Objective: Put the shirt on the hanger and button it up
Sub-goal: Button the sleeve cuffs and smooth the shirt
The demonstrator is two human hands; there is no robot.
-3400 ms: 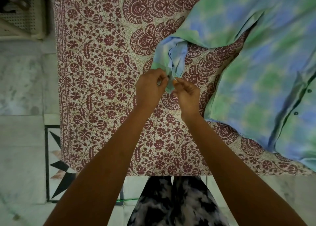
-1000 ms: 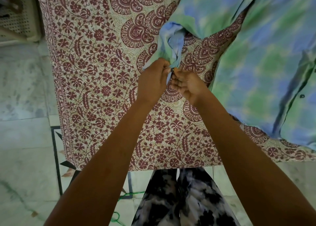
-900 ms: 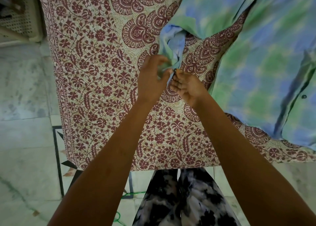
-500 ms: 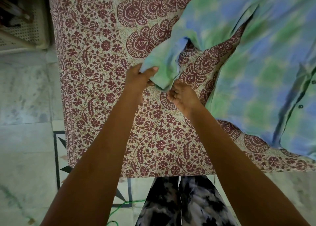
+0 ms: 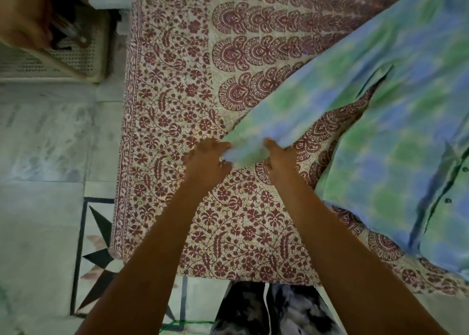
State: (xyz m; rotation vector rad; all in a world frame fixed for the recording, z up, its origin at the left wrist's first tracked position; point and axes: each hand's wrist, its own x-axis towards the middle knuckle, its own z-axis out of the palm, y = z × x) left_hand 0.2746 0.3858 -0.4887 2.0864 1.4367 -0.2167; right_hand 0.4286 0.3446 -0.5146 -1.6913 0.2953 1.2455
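A blue-and-green tie-dye shirt (image 5: 396,136) lies spread on the right of a bed, its dark-buttoned front placket (image 5: 448,200) at the far right. One long sleeve (image 5: 299,114) stretches down-left toward me. My left hand (image 5: 206,162) pinches the left corner of the sleeve's cuff (image 5: 246,150). My right hand (image 5: 280,161) grips the cuff's right side, holding the end flat. No hanger is in view.
A cream bedcover with a maroon floral print (image 5: 193,101) covers the bed; its front edge runs just above my patterned trousers (image 5: 274,312). Marble floor with a black star inlay (image 5: 99,256) lies to the left. A perforated cream crate (image 5: 55,58) stands at top left.
The bunched cuff that both hands worked on close together has been pulled out straight. My hands moved apart to the cuff's two corners, and the sleeve now lies flatter.
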